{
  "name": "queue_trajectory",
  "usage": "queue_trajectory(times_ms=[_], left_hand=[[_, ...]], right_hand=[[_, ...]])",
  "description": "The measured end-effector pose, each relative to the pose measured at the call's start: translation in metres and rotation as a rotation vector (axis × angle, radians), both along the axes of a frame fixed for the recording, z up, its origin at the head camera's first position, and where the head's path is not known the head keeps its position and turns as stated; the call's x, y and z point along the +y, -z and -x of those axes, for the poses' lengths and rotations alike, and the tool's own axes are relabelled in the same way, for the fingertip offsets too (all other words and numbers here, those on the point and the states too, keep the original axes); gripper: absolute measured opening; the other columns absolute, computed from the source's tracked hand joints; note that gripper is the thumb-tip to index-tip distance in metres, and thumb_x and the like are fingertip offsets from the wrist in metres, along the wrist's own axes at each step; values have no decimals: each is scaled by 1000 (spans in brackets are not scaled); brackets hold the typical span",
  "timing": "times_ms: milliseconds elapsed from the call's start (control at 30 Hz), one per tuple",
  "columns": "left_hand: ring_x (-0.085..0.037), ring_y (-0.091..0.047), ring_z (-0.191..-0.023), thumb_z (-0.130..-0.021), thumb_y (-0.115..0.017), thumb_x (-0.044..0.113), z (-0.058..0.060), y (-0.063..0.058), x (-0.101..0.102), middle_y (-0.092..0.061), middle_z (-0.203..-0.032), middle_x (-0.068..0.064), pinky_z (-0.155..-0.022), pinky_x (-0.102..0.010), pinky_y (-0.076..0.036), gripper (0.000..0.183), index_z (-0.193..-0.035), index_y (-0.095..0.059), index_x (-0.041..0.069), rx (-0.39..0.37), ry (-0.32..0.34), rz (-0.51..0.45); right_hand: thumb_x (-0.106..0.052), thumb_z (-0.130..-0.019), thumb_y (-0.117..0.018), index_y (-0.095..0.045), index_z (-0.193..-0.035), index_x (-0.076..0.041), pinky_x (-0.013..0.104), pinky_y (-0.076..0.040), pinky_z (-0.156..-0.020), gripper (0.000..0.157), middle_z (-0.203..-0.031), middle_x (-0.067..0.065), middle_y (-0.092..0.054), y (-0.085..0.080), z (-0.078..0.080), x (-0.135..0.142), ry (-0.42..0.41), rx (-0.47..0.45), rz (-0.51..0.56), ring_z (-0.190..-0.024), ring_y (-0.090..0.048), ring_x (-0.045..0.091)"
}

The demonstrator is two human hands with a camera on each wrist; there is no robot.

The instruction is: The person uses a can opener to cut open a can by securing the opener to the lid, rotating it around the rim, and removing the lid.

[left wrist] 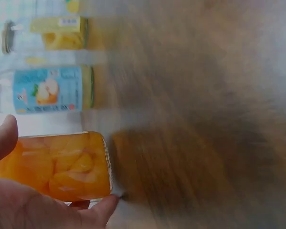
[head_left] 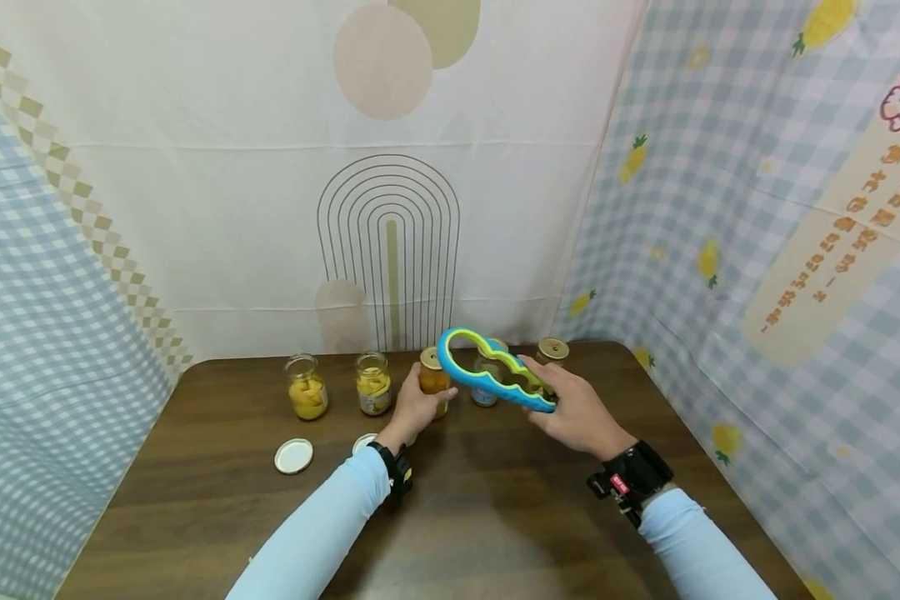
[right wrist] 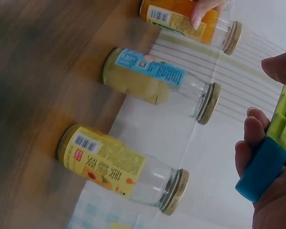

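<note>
My left hand (head_left: pixel 416 410) grips a lidded glass jar of orange fruit pieces (left wrist: pixel 76 164), its fingers and thumb round the glass. In my right hand (head_left: pixel 576 410) is a blue and green jar opener (head_left: pixel 487 382) with a scalloped inner edge; its loop end points left, above the table beside the gripped jar's gold lid (head_left: pixel 431 358). From the head view I cannot tell whether the opener touches that lid. Right of the gripped jar stand a blue-labelled jar (right wrist: pixel 143 78) and a yellow-labelled jar (right wrist: pixel 105 160), both with gold lids on.
Two lidless jars of yellow fruit, one at the far left (head_left: pixel 307 398) and one nearer the middle (head_left: pixel 373 392), stand on the brown table (head_left: pixel 510 533). A white lid (head_left: pixel 294 457) lies before them; another (head_left: pixel 363 442) is partly hidden by the left wrist. Cloth hangs behind and beside.
</note>
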State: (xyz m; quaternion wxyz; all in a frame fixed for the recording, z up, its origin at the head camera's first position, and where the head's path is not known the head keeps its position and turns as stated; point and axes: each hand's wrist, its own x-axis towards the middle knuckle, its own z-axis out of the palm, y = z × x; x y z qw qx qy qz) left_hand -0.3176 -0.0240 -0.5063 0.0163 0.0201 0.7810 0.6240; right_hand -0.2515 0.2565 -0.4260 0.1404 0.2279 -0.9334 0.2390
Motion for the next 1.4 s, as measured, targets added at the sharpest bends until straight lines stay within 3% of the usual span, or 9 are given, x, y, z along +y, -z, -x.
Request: queue_trajectory(times_ms=[233, 500, 633, 900, 1233, 1400], left_hand=[[-35, -59, -138, -99, -80, 24, -32, -10, -9, -61, -147, -12, -117, -62, -47, 59, -149, -48, 20, 21, 105, -2], [-34, -62, -133, -98, -80, 25, -75, -21, -10, -60, -145, -15, -111, -56, -54, 59, -147, -50, 11, 34, 162, 13], [-35, -59, -140, -98, -80, 28, -89, -25, -9, -59, -151, -13, -115, -58, -52, 62, -150, -50, 14, 42, 213, 5], [-38, -54, -147, -99, -79, 29, -101, -30, -13, -56, -158, -13, -118, -65, -46, 65, -154, -47, 18, 48, 227, -22], [-38, -54, -147, -99, -79, 26, -104, -30, -11, -56, -158, -14, -120, -65, -44, 66, -156, -47, 15, 56, 230, -27], [-38, -54, -147, -101, -76, 23, -106, -29, -11, -56, -157, -15, -121, -64, -44, 64, -156, -45, 14, 56, 245, -21]], right_hand=[[-17, -86, -86, -50, -161, -21, 25, -40, -68, 83, -104, 1, -66, -7, -4, -18, -38, 3, -22, -77, -49, 10], [-15, -84, -86, -50, -161, -20, 21, -40, -61, 86, -109, 1, -68, -18, -12, -39, -109, -4, -86, -66, -44, 4], [-18, -85, -86, -49, -161, -22, 20, -41, -60, 85, -111, -2, -67, -24, -17, -46, -132, -18, -128, -65, -44, 3], [-20, -83, -87, -52, -160, -22, 20, -39, -56, 84, -106, -1, -66, -31, -26, -57, -138, -45, -194, -62, -43, 4], [-15, -84, -87, -55, -158, -18, 19, -38, -58, 80, -86, -6, -56, -30, -33, -58, -111, -29, -219, -64, -41, 5], [-14, -85, -87, -56, -156, -17, 19, -38, -59, 78, -84, -8, -56, -28, -35, -57, -120, -16, -222, -64, -41, 4]])
